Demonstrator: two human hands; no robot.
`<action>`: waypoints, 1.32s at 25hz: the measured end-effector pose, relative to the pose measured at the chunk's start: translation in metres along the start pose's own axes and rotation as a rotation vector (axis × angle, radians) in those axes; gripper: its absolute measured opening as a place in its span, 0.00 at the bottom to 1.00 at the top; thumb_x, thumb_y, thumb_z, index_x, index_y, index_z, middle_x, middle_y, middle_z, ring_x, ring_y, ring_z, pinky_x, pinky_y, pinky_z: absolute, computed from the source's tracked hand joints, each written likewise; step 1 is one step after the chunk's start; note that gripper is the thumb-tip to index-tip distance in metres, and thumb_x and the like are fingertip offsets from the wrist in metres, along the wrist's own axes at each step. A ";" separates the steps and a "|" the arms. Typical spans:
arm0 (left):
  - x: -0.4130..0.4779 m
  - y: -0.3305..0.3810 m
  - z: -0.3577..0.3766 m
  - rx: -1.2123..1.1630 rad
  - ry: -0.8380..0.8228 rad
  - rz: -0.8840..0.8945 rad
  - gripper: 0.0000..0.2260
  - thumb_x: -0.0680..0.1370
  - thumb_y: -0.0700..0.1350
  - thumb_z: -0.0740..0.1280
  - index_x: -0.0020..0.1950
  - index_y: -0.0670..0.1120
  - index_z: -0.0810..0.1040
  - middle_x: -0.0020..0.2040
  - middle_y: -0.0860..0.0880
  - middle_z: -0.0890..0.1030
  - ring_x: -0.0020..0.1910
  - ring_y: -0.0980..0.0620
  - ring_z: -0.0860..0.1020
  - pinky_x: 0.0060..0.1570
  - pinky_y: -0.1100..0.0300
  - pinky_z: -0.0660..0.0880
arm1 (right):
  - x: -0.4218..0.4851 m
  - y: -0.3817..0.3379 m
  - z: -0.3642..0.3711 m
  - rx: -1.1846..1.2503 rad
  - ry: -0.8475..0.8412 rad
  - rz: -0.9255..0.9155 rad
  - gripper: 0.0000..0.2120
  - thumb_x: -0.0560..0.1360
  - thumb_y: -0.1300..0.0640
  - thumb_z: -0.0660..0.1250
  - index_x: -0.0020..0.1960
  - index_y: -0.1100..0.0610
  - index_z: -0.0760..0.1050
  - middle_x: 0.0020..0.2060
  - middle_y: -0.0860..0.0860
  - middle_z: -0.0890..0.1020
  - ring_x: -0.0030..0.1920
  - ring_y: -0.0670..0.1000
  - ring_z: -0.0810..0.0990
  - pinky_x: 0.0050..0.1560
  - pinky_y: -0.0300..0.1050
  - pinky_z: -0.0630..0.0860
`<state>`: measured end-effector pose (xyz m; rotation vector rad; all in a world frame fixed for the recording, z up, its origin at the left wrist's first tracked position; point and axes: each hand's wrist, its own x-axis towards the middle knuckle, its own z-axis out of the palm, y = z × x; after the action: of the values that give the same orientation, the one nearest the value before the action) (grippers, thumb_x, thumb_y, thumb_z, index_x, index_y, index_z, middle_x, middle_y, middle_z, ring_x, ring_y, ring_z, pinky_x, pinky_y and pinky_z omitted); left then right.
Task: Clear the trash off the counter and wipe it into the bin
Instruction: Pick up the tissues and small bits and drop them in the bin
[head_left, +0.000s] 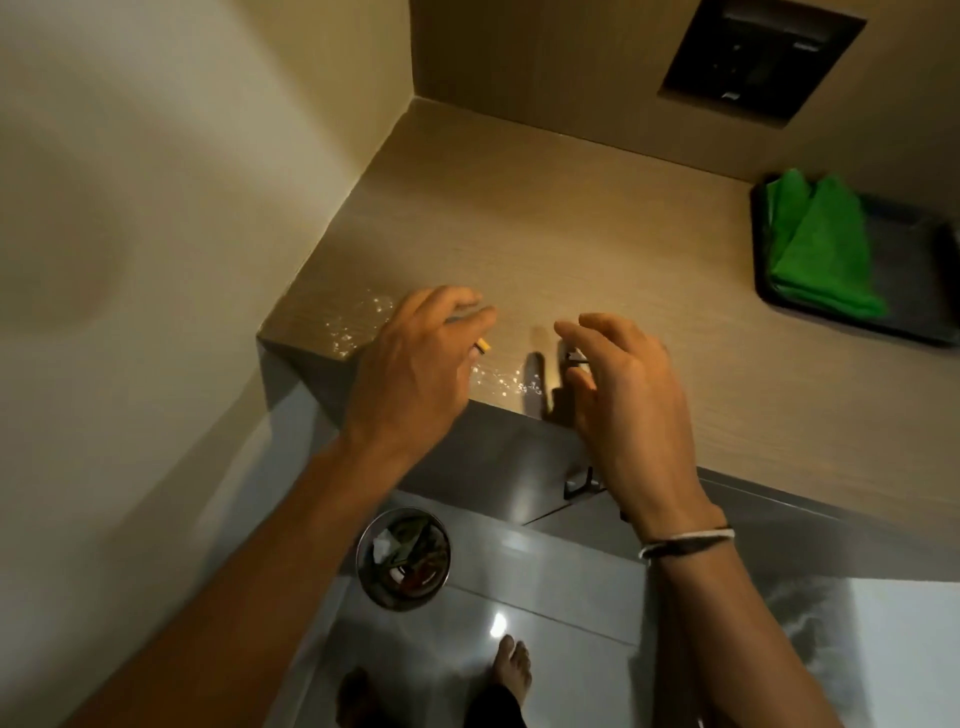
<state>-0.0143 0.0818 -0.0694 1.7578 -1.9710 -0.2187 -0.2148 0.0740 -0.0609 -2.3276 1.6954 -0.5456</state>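
Observation:
Both hands hover over the front-left corner of the wooden counter (545, 218). My left hand (415, 369) has its fingers curled, with a small yellow scrap (483, 345) pinched under them. My right hand (628, 400) is curled too, with a small dark and white scrap (575, 358) held between thumb and fingers. Shiny crumbs (363, 319) lie scattered near the corner, and more crumbs (501, 379) sit along the front edge between my hands. A round metal bin (363, 558) with trash in it stands on the floor below my left forearm.
A folded green cloth (815, 249) lies on a black tray (930, 306) at the right of the counter. A dark recessed panel (758, 57) is set in the back wall. A plain wall closes the left side. My bare feet show on the glossy floor.

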 end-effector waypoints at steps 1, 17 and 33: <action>0.003 -0.005 0.003 0.009 -0.040 0.035 0.17 0.78 0.37 0.72 0.67 0.47 0.82 0.67 0.47 0.80 0.66 0.44 0.76 0.61 0.48 0.80 | 0.003 0.005 0.001 -0.026 -0.028 0.007 0.27 0.77 0.63 0.74 0.74 0.52 0.75 0.73 0.54 0.77 0.72 0.58 0.74 0.66 0.53 0.78; 0.026 -0.005 0.013 0.049 -0.066 0.183 0.05 0.78 0.39 0.72 0.49 0.45 0.88 0.46 0.45 0.83 0.49 0.45 0.79 0.44 0.48 0.80 | 0.005 0.006 0.031 -0.022 0.163 -0.074 0.12 0.76 0.61 0.74 0.60 0.56 0.84 0.54 0.54 0.83 0.54 0.56 0.79 0.44 0.43 0.71; -0.144 -0.041 0.005 -0.097 0.448 -0.196 0.05 0.80 0.38 0.73 0.53 0.40 0.88 0.50 0.44 0.88 0.49 0.49 0.85 0.56 0.64 0.78 | -0.077 -0.054 0.101 0.421 0.231 -0.362 0.11 0.81 0.64 0.68 0.61 0.58 0.84 0.53 0.54 0.82 0.51 0.52 0.80 0.53 0.43 0.76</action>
<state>0.0273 0.2134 -0.1271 1.7541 -1.4525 0.0172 -0.1468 0.1590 -0.1455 -2.3188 1.0888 -1.1525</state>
